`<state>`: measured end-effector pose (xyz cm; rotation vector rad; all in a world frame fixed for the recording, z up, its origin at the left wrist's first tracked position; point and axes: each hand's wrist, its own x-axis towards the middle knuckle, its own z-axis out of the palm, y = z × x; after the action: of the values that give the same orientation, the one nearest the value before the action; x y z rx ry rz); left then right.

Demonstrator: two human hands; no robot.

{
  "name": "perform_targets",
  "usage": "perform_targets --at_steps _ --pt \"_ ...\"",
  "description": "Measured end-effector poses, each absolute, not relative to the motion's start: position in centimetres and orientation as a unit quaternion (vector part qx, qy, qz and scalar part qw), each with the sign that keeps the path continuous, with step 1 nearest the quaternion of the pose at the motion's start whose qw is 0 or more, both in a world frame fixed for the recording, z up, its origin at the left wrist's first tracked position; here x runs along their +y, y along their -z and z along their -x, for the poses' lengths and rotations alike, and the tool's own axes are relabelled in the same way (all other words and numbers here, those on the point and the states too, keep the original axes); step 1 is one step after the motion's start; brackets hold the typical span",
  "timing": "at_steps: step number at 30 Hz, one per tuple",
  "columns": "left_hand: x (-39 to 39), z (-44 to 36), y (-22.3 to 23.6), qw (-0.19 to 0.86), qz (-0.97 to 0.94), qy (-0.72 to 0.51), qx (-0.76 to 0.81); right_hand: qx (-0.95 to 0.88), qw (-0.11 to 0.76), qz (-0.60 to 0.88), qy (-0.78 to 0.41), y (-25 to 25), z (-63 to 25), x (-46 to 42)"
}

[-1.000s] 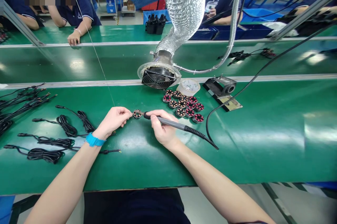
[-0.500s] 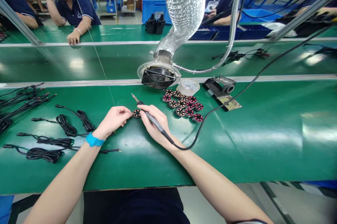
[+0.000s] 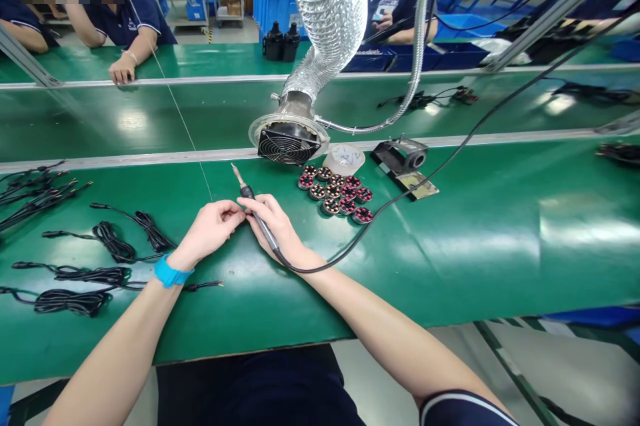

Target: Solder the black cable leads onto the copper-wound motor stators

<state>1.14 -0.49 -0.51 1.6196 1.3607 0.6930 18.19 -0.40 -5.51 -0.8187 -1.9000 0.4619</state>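
My right hand [image 3: 274, 226] is closed around a soldering iron [image 3: 250, 203]. Its tip points up and to the left, off the bench, and its black cord [image 3: 380, 209] loops away to the right. My left hand [image 3: 213, 229], with a blue wristband [image 3: 170, 273], is pinched shut just left of the right hand, fingertips touching it. A thin wire [image 3: 183, 123] runs from those fingers up to the far left. The small round part between my hands is hidden. A cluster of round wound parts [image 3: 333, 193] lies just right of my hands.
A fume-extraction fan [image 3: 287, 143] on a silver hose hangs over the bench behind my hands. A tape roll [image 3: 345, 158] and an iron stand [image 3: 403, 159] sit beside it. Several coiled black cables [image 3: 100, 253] lie on the left. Other people work across the green belt [image 3: 200, 113].
My right hand swung the iron from lying flat with its tip at the small part to pointing up and away. The part is now covered by my fingers. The view shifted slightly.
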Motion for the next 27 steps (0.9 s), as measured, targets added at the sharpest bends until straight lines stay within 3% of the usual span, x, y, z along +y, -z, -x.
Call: perform_targets --at_steps 11,27 --pt "-0.7 -1.0 -0.1 0.407 -0.672 -0.26 0.561 -0.78 0.5 0.34 -0.162 5.2 -18.2 -0.6" --pt "-0.3 -1.2 -0.3 0.527 -0.594 -0.258 0.551 -0.793 0.47 0.346 -0.176 4.8 -18.4 -1.0"
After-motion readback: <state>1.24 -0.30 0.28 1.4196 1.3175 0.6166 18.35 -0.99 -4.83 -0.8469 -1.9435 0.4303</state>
